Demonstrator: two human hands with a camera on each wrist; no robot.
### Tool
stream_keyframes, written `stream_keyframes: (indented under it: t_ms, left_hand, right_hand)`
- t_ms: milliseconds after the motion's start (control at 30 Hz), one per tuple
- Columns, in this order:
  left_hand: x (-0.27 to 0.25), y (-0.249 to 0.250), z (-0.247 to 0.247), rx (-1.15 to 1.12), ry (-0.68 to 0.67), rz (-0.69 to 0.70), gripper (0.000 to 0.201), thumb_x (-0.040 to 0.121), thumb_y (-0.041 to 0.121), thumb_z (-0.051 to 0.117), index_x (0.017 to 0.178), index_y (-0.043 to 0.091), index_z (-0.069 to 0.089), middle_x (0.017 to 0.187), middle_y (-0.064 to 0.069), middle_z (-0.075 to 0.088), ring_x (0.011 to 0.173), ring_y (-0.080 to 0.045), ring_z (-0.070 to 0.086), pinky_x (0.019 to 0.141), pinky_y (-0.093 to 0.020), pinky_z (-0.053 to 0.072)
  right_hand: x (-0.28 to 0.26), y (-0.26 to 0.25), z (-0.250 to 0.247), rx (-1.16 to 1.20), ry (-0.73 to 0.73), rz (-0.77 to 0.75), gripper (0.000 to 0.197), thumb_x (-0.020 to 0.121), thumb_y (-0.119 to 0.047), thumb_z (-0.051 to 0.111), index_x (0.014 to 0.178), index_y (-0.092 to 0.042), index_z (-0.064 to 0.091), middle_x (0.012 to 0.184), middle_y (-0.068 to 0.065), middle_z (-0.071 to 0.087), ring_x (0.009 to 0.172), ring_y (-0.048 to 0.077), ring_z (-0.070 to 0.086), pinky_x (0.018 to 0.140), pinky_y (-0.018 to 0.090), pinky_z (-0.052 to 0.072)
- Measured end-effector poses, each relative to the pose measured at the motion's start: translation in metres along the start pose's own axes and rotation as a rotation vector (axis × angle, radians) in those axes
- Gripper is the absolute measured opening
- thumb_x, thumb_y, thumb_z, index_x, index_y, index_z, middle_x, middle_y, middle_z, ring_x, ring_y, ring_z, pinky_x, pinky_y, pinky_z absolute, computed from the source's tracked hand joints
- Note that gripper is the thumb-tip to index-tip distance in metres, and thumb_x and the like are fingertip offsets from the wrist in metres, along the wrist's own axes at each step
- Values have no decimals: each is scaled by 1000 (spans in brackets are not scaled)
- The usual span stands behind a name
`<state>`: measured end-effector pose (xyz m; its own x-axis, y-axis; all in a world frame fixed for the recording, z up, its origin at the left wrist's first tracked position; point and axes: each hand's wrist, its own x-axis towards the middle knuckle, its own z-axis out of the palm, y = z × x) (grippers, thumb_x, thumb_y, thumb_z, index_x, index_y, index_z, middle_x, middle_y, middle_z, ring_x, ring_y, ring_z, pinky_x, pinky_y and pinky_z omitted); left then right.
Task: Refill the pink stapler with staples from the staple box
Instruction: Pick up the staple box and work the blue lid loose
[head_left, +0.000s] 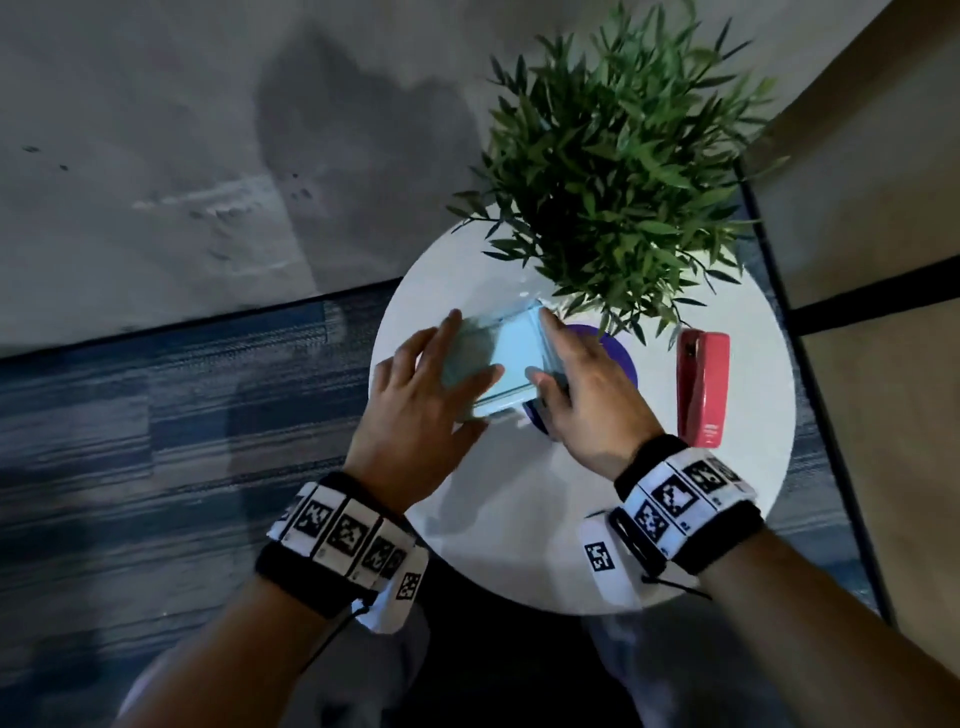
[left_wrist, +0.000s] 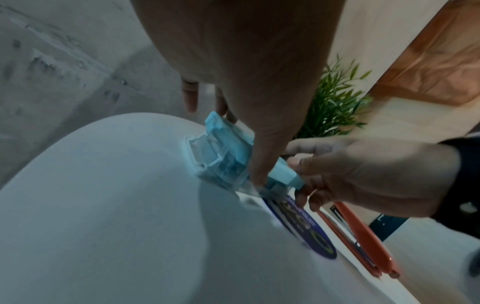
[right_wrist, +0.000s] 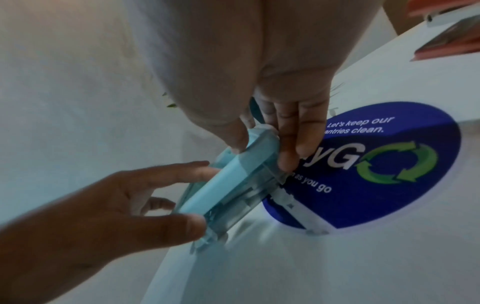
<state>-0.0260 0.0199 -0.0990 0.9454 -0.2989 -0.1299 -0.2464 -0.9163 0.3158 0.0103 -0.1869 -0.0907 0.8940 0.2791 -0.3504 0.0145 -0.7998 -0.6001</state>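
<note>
Both hands held the box (head_left: 506, 358) at mid-desk (head_left: 519, 545) — left hand (head_left: 415, 410) clamped on one end, right hand (head_left: 587, 395) pinching the other. Best to pull the lid gently, keeping it level. The stapler (head_left: 702, 387) lay apart on the right; plant (head_left: 618, 161) behind, free room in front.

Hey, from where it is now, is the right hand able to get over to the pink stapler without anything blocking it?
Probably yes. The pink stapler lies on the white table just beside the right hand, with bare tabletop between. That hand first has to release the staple box; the plant leaves hang further back.
</note>
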Motion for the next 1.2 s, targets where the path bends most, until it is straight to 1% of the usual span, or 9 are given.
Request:
stream_keyframes:
  t_ms: [200,367,500,600,700,833,967,1100,1200]
  left_hand:
    - [3,-5,14,-72,92,26,56,73,47,76,127,35,62,153,-11,39,140,-37,35,109,-56,32]
    - [11,-18,15,-237,89,132,58,72,46,81,126,31,63,150,-7,34,123,-29,54,99,-41,51]
    - [1,-17,24,-255,125,168,66,75,59,68,131,25,59,152,-9,34,128,-29,53,100,-43,50]
    - [-1,-7,24,-406,134,-1,82,81,70,50,148,23,40,157,-6,33,142,-20,38,115,-40,35]
    - [-6,0,18,-402,44,-162,72,98,50,44,157,17,19,160,-8,34,144,-24,35,116,-34,29]
    - [-26,8,13,-323,25,-235,54,101,34,47,150,12,36,140,-17,57,126,-32,53,97,-32,40]
    - [-45,24,15,-249,-10,-228,40,99,30,49,134,9,49,124,-19,64,111,-36,59,85,-35,44]
    - [-62,29,21,-321,12,-200,50,101,35,48,144,10,43,137,-13,59,121,-31,57,94,-32,42]
    - [-73,26,36,-288,82,-221,61,99,47,45,149,13,37,140,-13,51,125,-30,52,102,-39,42]
  right_hand:
    - [-2,21,10,79,57,-69,64,102,-26,52,159,-27,23,144,9,51,129,23,51,106,38,43]
    - [-8,29,19,60,155,-114,61,100,-33,49,156,-21,28,145,9,51,132,24,49,105,42,44]
    - [-13,26,18,27,151,-161,58,97,-37,49,148,-15,35,134,12,59,118,29,58,91,35,46]
    - [-22,23,12,71,114,-86,53,98,-25,59,145,-16,36,117,5,62,98,23,59,71,25,34]
    - [-33,24,13,113,77,-76,58,97,-26,61,149,-20,35,116,-1,61,91,18,59,72,23,38]
    - [-54,25,18,141,61,-56,38,98,-29,59,131,-11,55,103,8,67,71,18,57,56,25,40]
    - [-76,33,28,186,-20,-6,19,102,-31,53,109,-14,59,92,8,66,58,9,52,39,12,36]
    - [-84,36,34,228,0,49,21,100,-27,50,95,-9,58,86,15,63,58,18,52,50,25,40]
    - [-81,32,36,174,32,97,26,94,-32,50,98,-6,56,86,14,64,70,28,58,63,35,45]
